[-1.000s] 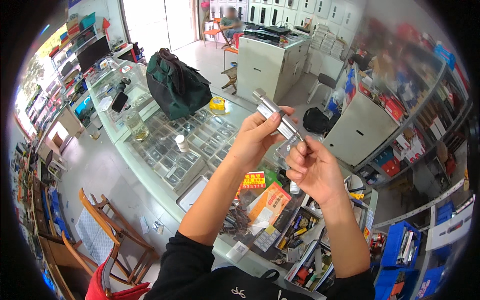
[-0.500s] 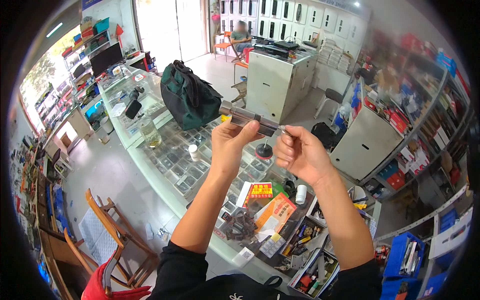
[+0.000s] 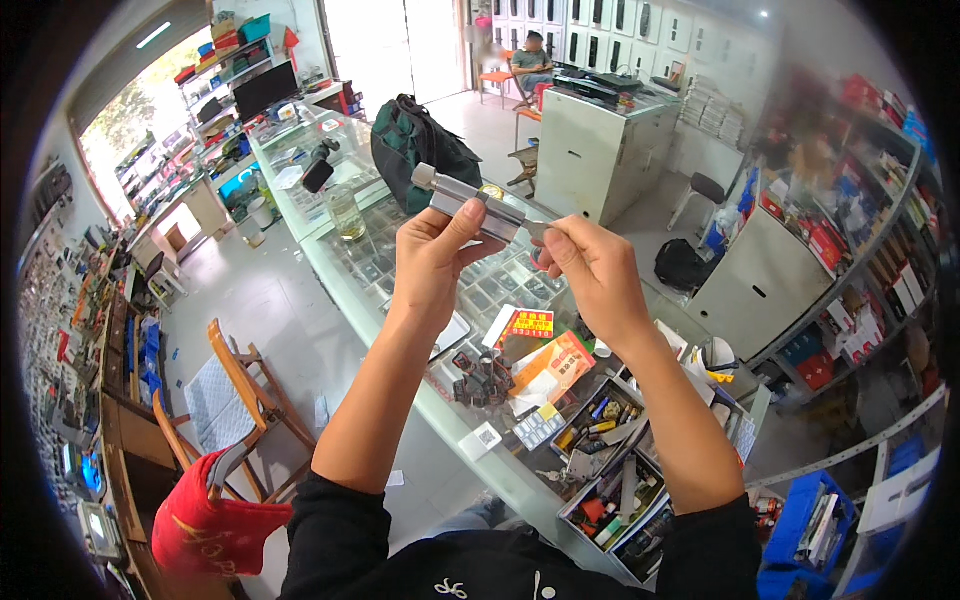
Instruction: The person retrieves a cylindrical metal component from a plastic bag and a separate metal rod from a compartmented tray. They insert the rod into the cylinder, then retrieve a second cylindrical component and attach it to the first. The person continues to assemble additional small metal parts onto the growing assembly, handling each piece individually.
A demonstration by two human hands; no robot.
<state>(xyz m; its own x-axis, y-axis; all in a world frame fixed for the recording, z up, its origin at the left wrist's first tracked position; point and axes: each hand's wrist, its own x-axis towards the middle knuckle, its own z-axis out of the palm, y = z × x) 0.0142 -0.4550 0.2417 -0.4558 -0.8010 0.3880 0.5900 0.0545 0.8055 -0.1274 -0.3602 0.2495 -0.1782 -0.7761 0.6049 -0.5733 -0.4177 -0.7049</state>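
Note:
My left hand (image 3: 432, 255) grips a silver metal lock cylinder (image 3: 500, 217) between thumb and fingers, raised above the glass counter. A knob-like round end of the cylinder sticks out past the hand at upper left. At its other end, my right hand (image 3: 600, 275) pinches a small flat metal key (image 3: 537, 231) with thumb and forefinger. The key meets the cylinder's face; how deep it sits I cannot tell. Below the hands lie a red and yellow card (image 3: 527, 323) and an orange leaflet (image 3: 560, 362).
The glass display counter (image 3: 330, 265) runs away to the far left, bearing a dark green bag (image 3: 405, 150) and a glass jar (image 3: 346, 213). An open tool case (image 3: 625, 470) stands at lower right. A wooden chair (image 3: 235, 390) is on the left. Someone (image 3: 530, 65) sits far back.
The whole view has shifted, so the room sits farther right and lower. Both hands keep their holds; the cylinder is tilted a little more, and more of the key shows between it and my right fingers.

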